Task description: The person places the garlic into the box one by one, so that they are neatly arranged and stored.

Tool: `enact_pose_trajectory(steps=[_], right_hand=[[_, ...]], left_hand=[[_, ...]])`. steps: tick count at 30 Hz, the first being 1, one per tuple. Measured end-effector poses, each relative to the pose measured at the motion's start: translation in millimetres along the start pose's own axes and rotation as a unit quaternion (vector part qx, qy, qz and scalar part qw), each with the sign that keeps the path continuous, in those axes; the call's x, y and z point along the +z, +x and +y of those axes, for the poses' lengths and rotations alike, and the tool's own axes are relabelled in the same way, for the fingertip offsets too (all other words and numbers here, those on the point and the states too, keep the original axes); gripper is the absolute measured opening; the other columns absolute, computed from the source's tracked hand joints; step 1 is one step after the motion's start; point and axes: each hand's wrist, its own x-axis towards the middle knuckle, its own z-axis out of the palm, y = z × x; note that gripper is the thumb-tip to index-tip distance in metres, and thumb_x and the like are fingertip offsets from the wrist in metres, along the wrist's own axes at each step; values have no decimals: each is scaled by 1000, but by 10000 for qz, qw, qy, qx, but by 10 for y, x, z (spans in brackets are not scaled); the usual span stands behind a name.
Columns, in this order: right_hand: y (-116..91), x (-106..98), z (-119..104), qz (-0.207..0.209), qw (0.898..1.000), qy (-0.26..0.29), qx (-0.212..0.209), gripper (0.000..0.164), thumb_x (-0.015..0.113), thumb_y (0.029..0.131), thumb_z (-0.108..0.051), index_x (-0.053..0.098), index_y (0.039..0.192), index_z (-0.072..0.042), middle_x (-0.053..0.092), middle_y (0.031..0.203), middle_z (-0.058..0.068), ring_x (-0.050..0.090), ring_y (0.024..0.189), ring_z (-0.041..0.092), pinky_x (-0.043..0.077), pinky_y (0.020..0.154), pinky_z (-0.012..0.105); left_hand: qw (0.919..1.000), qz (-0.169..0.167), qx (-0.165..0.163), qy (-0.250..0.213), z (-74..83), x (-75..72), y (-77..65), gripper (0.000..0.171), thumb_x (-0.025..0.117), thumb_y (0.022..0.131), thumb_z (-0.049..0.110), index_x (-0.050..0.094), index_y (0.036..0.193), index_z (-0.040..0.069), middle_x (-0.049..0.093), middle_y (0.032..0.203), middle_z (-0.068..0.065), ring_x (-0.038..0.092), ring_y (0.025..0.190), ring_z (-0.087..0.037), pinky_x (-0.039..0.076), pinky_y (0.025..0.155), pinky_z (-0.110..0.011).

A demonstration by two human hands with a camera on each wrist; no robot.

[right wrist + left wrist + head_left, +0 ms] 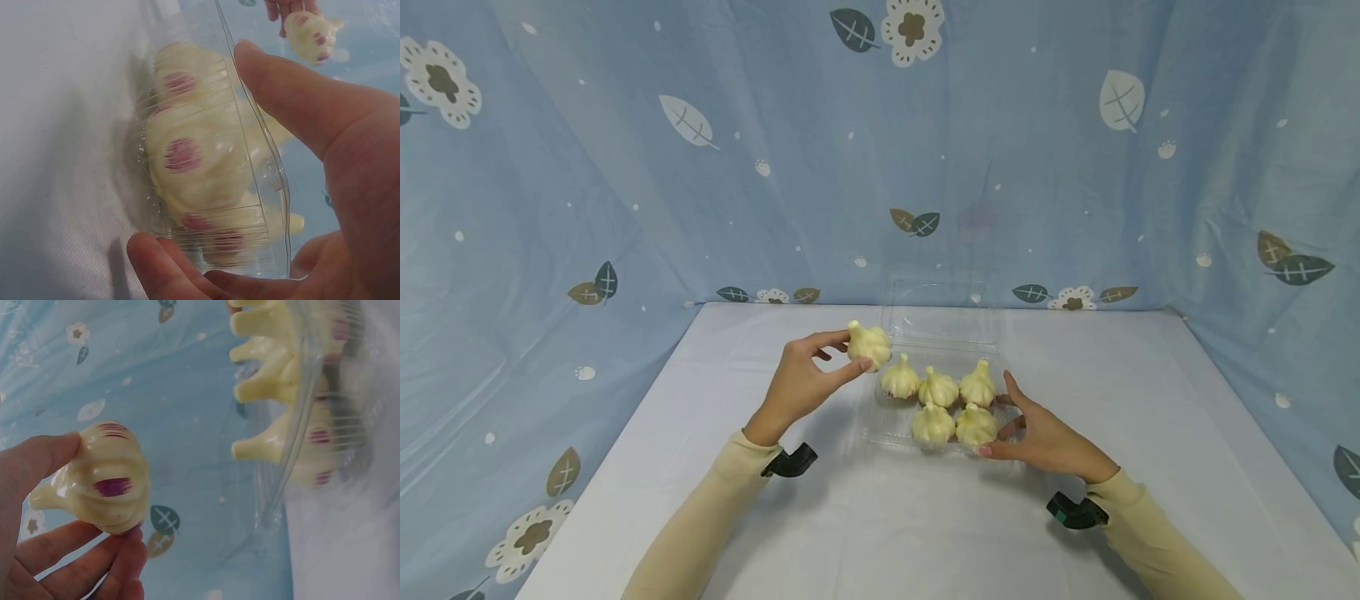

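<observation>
Between thumb and fingers, my left hand (805, 377) pinches a pale yellow garlic bulb (869, 345) with a short stem. In the left wrist view the held garlic bulb (103, 478) shows purple streaks. It hangs just above the left back part of a clear plastic clamshell container (891, 427). Several more garlic bulbs (937, 387) stand stem up inside the container, three behind and two in front. My right hand (1048, 437) grips the container's right side, the thumb (281, 84) by its rim and the fingers curled along the wall.
The container's transparent lid (940, 321) stands open at the back, near the curtain. A white cloth covers the table (760, 542). A blue patterned curtain (820, 150) hangs behind and at both sides. Each wrist wears a black camera mount (790, 460).
</observation>
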Motion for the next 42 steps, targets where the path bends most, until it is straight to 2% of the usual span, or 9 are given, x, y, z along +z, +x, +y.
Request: enact_pose_trajectory(steps=[11,19,23,27,34,39,42], right_hand=[[-8,-2,-24,-18,10000,15,-20,129,83,87,-44,-14,165,-11,32,166,24,68,107,16,52,67,30],[-5,-4,-2,16,10000,-54,82,130,83,86,-47,-14,166,-12,32,166,21,67,108,17,52,68,31],[-1,-7,7,8,10000,-51,69,129,83,87,-46,-14,166,-13,31,166,22,67,109,19,52,66,32],[4,-3,11,4,10000,-31,79,129,83,87,-46,-14,166,-13,31,167,22,66,108,19,52,66,32],[2,-4,18,-2,10000,13,71,129,83,86,-45,-14,166,-14,31,167,22,67,108,19,52,66,32],[2,-8,17,-5,10000,-13,62,130,83,86,-45,-15,165,-14,32,166,22,67,108,19,53,66,32],[3,-7,15,-11,10000,-6,53,130,83,87,-45,-15,165,-13,32,166,22,68,108,19,53,66,31]], left_hand=[[9997,-207,58,97,-30,104,-72,50,86,85,40,75,127,15,78,116,-3,70,104,-20,55,82,-35],[9991,-330,78,244,-58,173,-114,48,85,84,43,77,125,18,78,111,1,64,92,-13,54,74,-36],[9984,-442,68,348,-58,207,-133,49,84,84,45,77,124,18,76,104,2,62,90,-11,51,71,-31],[9979,-545,96,326,-66,242,-153,48,84,85,43,77,124,16,74,97,-2,59,82,-11,48,65,-27],[9968,-743,-18,293,-100,306,-172,47,84,85,44,77,124,18,74,96,-7,51,68,-14,41,57,-24],[9954,-927,-102,207,-110,351,-173,48,84,85,44,77,124,17,76,107,-3,66,87,-27,42,59,-24],[9945,-1021,-115,192,-121,381,-175,49,84,85,45,76,125,17,77,114,-1,68,97,-28,44,61,-25]])
